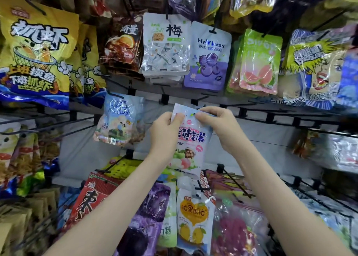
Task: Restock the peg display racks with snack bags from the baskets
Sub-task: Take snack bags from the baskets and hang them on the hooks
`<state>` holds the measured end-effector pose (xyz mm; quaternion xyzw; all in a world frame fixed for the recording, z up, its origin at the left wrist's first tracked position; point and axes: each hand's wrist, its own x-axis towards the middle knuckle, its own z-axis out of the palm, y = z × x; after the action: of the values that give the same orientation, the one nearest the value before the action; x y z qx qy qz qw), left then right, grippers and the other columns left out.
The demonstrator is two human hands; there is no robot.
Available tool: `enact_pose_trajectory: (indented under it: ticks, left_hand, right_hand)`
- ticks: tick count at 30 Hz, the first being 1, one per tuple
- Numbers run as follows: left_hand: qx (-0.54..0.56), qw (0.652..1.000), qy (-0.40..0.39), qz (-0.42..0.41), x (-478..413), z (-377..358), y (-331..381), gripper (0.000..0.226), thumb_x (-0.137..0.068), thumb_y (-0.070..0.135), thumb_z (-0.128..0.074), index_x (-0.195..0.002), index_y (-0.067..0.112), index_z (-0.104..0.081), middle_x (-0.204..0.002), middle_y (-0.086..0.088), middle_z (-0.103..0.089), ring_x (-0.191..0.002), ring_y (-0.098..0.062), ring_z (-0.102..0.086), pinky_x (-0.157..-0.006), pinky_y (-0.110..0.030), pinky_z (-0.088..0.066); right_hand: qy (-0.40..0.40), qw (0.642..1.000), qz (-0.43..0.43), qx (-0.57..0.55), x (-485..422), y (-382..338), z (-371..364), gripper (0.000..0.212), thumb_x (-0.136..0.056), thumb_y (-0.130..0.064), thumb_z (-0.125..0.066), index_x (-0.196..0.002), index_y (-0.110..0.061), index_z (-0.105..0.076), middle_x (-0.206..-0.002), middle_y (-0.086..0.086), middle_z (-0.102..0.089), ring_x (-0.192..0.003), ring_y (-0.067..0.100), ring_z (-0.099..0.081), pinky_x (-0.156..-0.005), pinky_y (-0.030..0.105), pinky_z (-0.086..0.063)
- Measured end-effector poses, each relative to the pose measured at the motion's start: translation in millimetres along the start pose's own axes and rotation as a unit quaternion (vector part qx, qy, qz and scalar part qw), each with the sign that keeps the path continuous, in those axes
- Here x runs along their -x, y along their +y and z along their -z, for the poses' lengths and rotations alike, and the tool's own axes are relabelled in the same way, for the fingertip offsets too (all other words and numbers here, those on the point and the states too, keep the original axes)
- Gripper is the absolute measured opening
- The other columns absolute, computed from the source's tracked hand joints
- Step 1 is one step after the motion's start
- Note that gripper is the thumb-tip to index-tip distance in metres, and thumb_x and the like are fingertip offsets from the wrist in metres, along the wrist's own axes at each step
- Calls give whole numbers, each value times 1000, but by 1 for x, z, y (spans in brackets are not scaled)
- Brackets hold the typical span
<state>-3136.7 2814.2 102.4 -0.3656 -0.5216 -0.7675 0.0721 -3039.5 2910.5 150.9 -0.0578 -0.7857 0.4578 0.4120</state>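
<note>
Your left forearm (108,207) and right forearm (280,197) fill the bottom of the view, both angled up toward the rack. Left hand (164,131) pinches the top left corner of the pale blue snack bag (191,139) (pink lettering, fruit art), thumb on the front. Right hand (219,125) pinches the top right edge, thumb also in front. The bag's top edge sits at your fingertips; its body hangs below and between both palms, slightly tilted. Black peg bracket (164,99) is just above the bag; cannot tell if the hang hole is on a peg. Blueberry bag (208,61) hangs above, mango bag (194,217) below, light blue illustrated bag (120,120) to the left.
</note>
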Motion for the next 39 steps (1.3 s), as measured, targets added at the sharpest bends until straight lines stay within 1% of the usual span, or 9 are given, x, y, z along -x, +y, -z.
enact_pose_trajectory:
  ticks: [2, 5, 9, 14, 17, 29, 33, 37, 39]
  left_hand:
    - [7, 1000, -3, 4, -8, -9, 2, 39, -92, 25, -59, -60, 15, -38, -55, 8, -34, -56, -11, -30, -53, -27, -25]
    - [-2, 1000, -20, 20, -25, -23, 8, 32, -89, 25, -59, -64, 8, -47, -58, 3, -41, -58, -14, -35, -55, -28, -28]
    - [-68, 996, -37, 36, -47, -35, 14, 42, -88, 30, -62, -55, 18, -39, -39, 10, -35, -43, -7, -30, -44, -23, -24]
    - [-56, 997, -38, 44, -52, -40, 5, 36, -89, 30, -62, -61, 16, -44, -54, 7, -39, -50, -11, -34, -42, -20, -25]
    - [-17, 997, -42, 62, -49, -41, -2, 31, -90, 29, -62, -67, 12, -50, -62, 0, -46, -59, -16, -41, -53, -26, -32]
    - [46, 988, -60, 137, -57, -46, -13, 25, -81, 34, -64, -83, 9, -63, -78, -10, -60, -70, -21, -55, -64, -34, -42]
    - [44, 985, -78, 144, -61, -49, -14, 34, -70, 42, -64, -82, 10, -65, -82, -11, -65, -74, -23, -58, -68, -35, -43]
    - [34, 986, -83, 140, -63, -47, -12, 36, -62, 48, -62, -76, 15, -59, -77, -9, -56, -70, -21, -52, -66, -34, -38]
    - [33, 986, -87, 136, -65, -46, -11, 39, -59, 51, -63, -74, 16, -56, -75, -7, -54, -68, -20, -49, -66, -34, -36]
  right_hand:
    - [34, 999, -1, -6, -6, 0, 3, 11, -86, -6, -66, -78, -12, -68, -69, 4, -67, -58, 13, -63, -57, 25, -53]
    - [88, 996, 3, -18, -16, 5, 7, 11, -86, -7, -67, -79, -15, -67, -79, 10, -67, -70, 21, -63, -69, 35, -54]
    - [131, 991, -4, -23, -27, 10, 8, 10, -86, -8, -65, -80, -14, -68, -83, 14, -68, -76, 25, -61, -77, 44, -53]
    - [100, 995, -8, -7, -31, 8, 15, 12, -88, -7, -64, -78, -13, -67, -75, 7, -66, -69, 21, -61, -69, 35, -53]
    - [94, 995, -2, 22, -31, 9, 17, 12, -87, -8, -65, -79, -15, -67, -76, 6, -65, -67, 18, -61, -64, 29, -52]
    - [102, 993, -11, 54, -38, 12, 17, 18, -84, -12, -66, -71, -24, -69, -75, 0, -68, -77, 22, -64, -84, 48, -53]
    - [115, 992, 0, 62, -36, 14, 16, 15, -85, -14, -66, -75, -24, -68, -79, -1, -68, -82, 22, -64, -84, 43, -54]
    - [110, 993, -14, 33, -33, 12, 16, 12, -88, -9, -64, -79, -16, -68, -74, -1, -65, -69, 12, -61, -66, 23, -52]
    - [102, 994, -44, 1, -34, 9, 16, 12, -88, -7, -64, -79, -13, -67, -75, 5, -67, -69, 17, -63, -68, 27, -55]
